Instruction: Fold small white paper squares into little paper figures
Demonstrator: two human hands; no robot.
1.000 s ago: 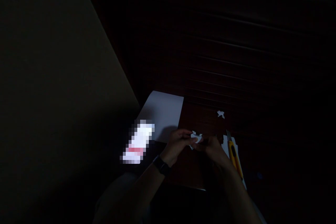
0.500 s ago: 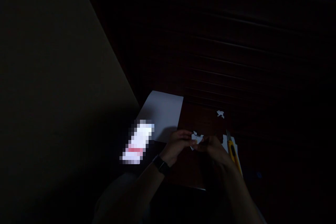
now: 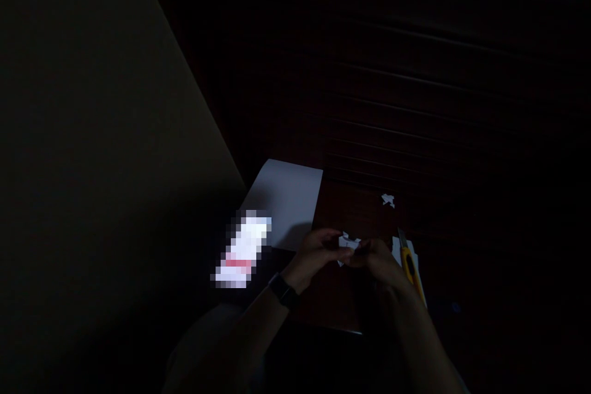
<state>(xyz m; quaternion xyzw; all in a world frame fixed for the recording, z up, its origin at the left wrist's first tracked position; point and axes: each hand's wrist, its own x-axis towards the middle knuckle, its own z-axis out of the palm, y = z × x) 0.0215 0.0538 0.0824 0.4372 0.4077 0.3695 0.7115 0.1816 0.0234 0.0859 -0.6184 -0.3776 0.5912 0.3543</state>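
The scene is very dark. My left hand (image 3: pixel 314 255) and my right hand (image 3: pixel 376 258) meet over a dark wooden table (image 3: pixel 364 209), both pinching a small folded white paper piece (image 3: pixel 347 242) between their fingertips. A dark watch (image 3: pixel 284 290) sits on my left wrist. A second small white paper piece (image 3: pixel 388 200) lies on the table beyond my hands. A yellow utility knife (image 3: pixel 410 268) rests just right of my right hand on a white scrap.
A white sheet of paper (image 3: pixel 289 197) lies at the table's left side. A bright blurred-out rectangle (image 3: pixel 242 249) sits beside it, near my left forearm. A pale wall (image 3: pixel 92 135) fills the left, dark slatted boards (image 3: pixel 438 74) the back.
My fingers have closed in slightly over the small paper piece, so less of it shows. Everything else stays put.
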